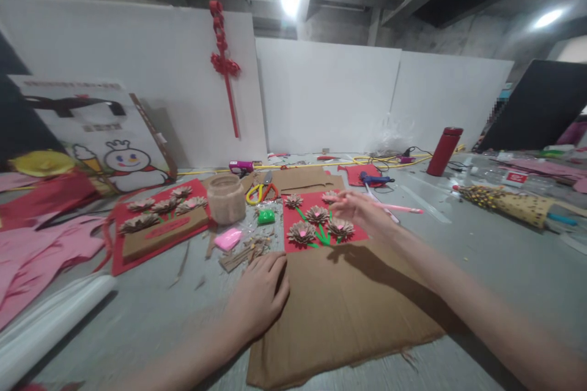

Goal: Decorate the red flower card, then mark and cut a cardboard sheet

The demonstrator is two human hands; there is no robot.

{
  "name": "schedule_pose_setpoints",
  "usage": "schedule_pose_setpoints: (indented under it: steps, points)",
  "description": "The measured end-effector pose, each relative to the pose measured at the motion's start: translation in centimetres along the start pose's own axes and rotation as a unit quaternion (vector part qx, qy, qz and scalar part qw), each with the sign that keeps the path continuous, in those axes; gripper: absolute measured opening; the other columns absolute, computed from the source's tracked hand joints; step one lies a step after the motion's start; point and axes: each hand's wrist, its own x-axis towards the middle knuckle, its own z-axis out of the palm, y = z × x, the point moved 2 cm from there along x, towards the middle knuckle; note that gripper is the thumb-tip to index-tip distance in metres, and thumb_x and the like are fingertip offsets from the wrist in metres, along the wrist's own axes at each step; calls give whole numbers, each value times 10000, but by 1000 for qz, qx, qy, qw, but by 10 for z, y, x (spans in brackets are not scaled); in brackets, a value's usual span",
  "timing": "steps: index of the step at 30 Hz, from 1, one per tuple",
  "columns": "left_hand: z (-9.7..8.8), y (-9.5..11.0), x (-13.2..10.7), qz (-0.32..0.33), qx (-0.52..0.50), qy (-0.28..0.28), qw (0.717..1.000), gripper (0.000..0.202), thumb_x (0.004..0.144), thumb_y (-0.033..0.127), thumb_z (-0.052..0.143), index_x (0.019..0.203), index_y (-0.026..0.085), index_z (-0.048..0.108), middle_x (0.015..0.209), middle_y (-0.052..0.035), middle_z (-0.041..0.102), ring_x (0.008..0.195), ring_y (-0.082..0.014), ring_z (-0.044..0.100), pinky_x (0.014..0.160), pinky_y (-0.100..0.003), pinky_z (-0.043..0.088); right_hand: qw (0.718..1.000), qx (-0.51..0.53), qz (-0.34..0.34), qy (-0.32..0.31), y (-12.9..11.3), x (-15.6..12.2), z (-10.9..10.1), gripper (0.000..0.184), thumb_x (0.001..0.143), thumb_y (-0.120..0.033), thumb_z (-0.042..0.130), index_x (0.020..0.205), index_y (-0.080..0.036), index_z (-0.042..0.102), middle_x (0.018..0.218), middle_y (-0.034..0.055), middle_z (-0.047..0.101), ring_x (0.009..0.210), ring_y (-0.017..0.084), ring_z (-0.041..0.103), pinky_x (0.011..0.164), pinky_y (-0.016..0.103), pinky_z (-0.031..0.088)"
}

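Observation:
My right hand [360, 211] is raised over the red card [362, 235], its fingers pinched around a slim pink pen [403, 209] whose back end sticks out to the right. Brown cardboard flowers [301, 233] with pink centres and green stems decorate the card. Below it lies a large sheet of brown cardboard [362, 311]. My left hand [266, 287] rests loosely on the cardboard's left edge, fingers slightly bent, with nothing visible in it. Pink clay [228, 239], green clay [266, 216] and cardboard scraps [241, 256] lie just beyond it.
A second flower card [121, 250] and a brown-wrapped jar [226, 200] stand left. Yellow-handled scissors [255, 194] and a blue glue gun [376, 178] lie farther back. A red thermos [444, 151] and decorated cone [518, 204] are right. White boards [325, 98] border the table.

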Motion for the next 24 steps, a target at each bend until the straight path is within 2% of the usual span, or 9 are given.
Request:
schedule_pose_setpoints:
  steps: [2, 4, 6, 8, 11, 13, 15, 24]
  points:
    - [0, 0, 0, 4, -4, 6, 1000, 260, 792, 237, 331, 984, 174, 495, 1023, -60, 535, 937, -191, 481, 816, -339, 362, 999, 5, -34, 24, -18, -5, -16, 110, 661, -312, 551, 694, -208, 542, 681, 0, 596, 702, 128, 556, 723, 288, 397]
    - [-1, 0, 1, 6, -7, 10, 1000, 258, 789, 235, 335, 982, 175, 497, 1024, -61, 536, 936, -193, 484, 811, -338, 366, 999, 9, -7, 39, -19, -13, -34, 231, 687, -414, 498, 596, -205, 535, 524, -19, 530, 543, 112, 517, 730, 324, 398]
    - [-1, 1, 2, 4, -8, 9, 1000, 257, 789, 234, 335, 975, 174, 501, 1023, -63, 538, 933, -195, 487, 810, -342, 367, 998, 21, 32, 50, -6, -23, -51, 409, 698, -542, 409, 497, -198, 504, 392, -25, 436, 467, 118, 481, 708, 344, 405]
    - [-1, 1, 2, 1, -9, 4, 1000, 257, 790, 237, 335, 972, 172, 504, 1027, -64, 537, 938, -197, 486, 813, -346, 366, 996, 40, 57, 55, 13, -30, -63, 460, 698, -571, 391, 457, -191, 486, 341, -27, 388, 443, 117, 465, 692, 334, 408]
    - [0, 0, 2, -5, -8, 2, 1000, 265, 788, 246, 339, 984, 169, 501, 1040, -66, 533, 943, -198, 484, 814, -349, 367, 993, 66, 59, 83, 36, -34, -74, 358, 695, -507, 469, 525, -195, 510, 366, -45, 423, 388, 83, 406, 670, 307, 417]
    - [-1, -1, 1, -2, -7, 5, 1000, 267, 787, 249, 341, 987, 173, 501, 1045, -65, 532, 941, -199, 486, 809, -350, 371, 993, 60, 54, 83, 43, -35, -77, 258, 702, -450, 503, 614, -207, 523, 387, -56, 445, 382, 76, 391, 641, 284, 425]
    - [-1, -1, 1, 0, -9, 8, 1000, 263, 787, 250, 340, 978, 178, 506, 1035, -63, 537, 931, -196, 491, 800, -347, 375, 995, 45, 40, 85, 45, -34, -77, 214, 700, -409, 530, 627, -209, 504, 399, -59, 459, 392, 75, 399, 582, 247, 428]
    - [-1, -1, 1, -4, 4, -6, 1000, 263, 795, 262, 329, 979, 180, 498, 1034, -53, 537, 924, -188, 492, 799, -333, 372, 993, -12, 11, 115, 55, -35, -83, 314, 610, -285, 638, 500, -189, 360, 360, -87, 433, 330, 46, 382, 536, 243, 452]
